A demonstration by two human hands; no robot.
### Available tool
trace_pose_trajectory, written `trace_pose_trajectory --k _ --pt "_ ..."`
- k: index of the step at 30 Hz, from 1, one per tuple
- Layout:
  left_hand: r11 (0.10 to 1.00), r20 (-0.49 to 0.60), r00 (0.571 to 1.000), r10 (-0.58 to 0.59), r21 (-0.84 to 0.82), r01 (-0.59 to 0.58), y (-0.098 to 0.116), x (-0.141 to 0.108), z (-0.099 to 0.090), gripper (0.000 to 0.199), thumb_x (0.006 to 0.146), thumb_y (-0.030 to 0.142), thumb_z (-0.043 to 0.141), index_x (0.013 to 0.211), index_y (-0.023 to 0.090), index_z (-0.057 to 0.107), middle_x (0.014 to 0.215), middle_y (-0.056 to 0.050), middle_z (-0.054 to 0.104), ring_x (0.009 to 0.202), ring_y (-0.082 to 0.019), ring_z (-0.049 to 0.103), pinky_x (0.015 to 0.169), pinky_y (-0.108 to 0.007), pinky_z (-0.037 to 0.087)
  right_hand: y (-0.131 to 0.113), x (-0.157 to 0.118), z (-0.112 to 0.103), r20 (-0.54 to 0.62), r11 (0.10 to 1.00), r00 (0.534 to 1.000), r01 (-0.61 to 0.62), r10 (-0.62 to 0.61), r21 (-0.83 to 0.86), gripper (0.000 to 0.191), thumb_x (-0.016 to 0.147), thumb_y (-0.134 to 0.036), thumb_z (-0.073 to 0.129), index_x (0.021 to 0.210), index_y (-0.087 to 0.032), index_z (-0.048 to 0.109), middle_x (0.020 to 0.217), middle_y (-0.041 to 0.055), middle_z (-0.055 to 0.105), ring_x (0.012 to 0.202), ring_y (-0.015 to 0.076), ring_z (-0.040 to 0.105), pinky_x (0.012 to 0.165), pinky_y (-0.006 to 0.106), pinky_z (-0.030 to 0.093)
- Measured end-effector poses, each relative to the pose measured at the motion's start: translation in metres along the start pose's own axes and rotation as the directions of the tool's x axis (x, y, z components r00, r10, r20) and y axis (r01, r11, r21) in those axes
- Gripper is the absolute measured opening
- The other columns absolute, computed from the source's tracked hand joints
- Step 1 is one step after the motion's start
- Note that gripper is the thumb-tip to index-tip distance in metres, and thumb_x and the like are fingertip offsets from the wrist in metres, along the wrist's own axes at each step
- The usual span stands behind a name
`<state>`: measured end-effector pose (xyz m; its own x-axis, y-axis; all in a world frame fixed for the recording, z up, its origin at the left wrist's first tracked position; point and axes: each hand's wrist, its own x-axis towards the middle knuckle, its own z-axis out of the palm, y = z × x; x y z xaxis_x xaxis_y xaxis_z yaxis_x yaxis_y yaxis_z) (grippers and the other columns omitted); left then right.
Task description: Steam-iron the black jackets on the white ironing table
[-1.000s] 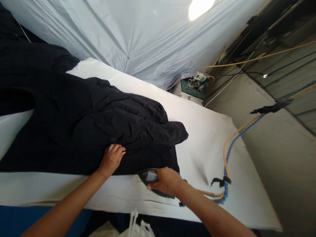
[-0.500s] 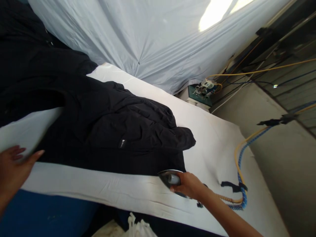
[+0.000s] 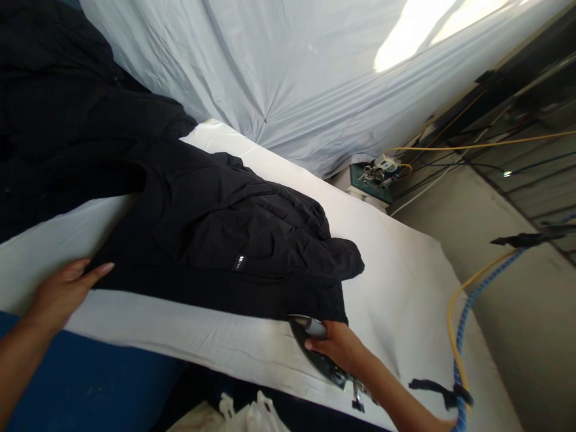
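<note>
A black jacket [image 3: 252, 228] with a small white-lettered label lies spread over the white-covered ironing table [image 3: 396, 300]. My left hand [image 3: 67, 288] pinches its lower left corner, thumb on top and the other fingers partly under the cloth. In my right hand [image 3: 339, 342] is a steam iron [image 3: 310, 342], gripped by its grey handle. The iron's nose touches or nearly touches the jacket's near edge, and its body is over the white cover, tilted. Part of the iron's rear is behind my wrist.
More black garments [image 3: 54, 102] are heaped at the far left. Blue and yellow hoses [image 3: 463, 324] hang at the right. A green-topped box with metal fittings [image 3: 371, 180] stands beyond the table. A blue surface [image 3: 103, 384] and whitish cloth bags [image 3: 243, 417] are below the near edge.
My left hand has moved right and closed on the jacket's corner. The iron has turned and its heel has swung towards the near edge. The view has shifted slightly.
</note>
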<state>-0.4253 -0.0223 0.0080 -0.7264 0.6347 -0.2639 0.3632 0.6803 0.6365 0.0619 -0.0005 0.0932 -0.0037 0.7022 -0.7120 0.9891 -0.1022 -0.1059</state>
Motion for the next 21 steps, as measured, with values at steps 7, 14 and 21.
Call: trace_pose_trajectory --k 7,14,21 --pt "0.969 0.053 0.981 -0.184 -0.158 0.19 0.017 -0.013 -0.004 0.023 0.054 0.041 0.056 0.067 0.022 0.05 0.071 0.003 0.059 0.083 -0.021 0.055 0.094 -0.045 0.037 -0.033 0.001 0.001 -0.017 1.0 0.999 0.03 -0.03 -0.009 0.046 0.062 -0.045 0.066 0.101 -0.022 0.061 0.088 0.0045 0.066 0.082 0.0229 0.061 0.061 0.025 0.04" --pt "0.863 0.079 0.984 -0.161 -0.472 0.18 -0.001 -0.006 0.0 0.032 0.046 0.042 0.06 0.07 0.021 0.055 0.061 0.006 0.056 0.076 -0.018 0.053 0.094 -0.04 0.038 -0.082 0.005 0.006 -0.016 0.993 0.996 0.081 -0.083 -0.091 0.059 0.058 -0.055 0.066 0.107 -0.024 0.059 0.095 0.0058 0.065 0.088 0.0254 0.061 0.066 0.028 0.042" --pt "0.853 0.076 0.994 -0.078 -0.511 0.106 -0.008 -0.003 -0.001 0.054 0.038 0.06 0.065 0.071 0.019 0.056 0.06 0.006 0.057 0.072 -0.016 0.054 0.09 -0.039 0.042 -0.12 0.007 0.003 -0.021 0.986 0.993 0.114 -0.117 -0.12 0.062 0.057 -0.058 0.065 0.108 -0.024 0.059 0.096 0.0066 0.066 0.088 0.0261 0.062 0.067 0.029 0.044"
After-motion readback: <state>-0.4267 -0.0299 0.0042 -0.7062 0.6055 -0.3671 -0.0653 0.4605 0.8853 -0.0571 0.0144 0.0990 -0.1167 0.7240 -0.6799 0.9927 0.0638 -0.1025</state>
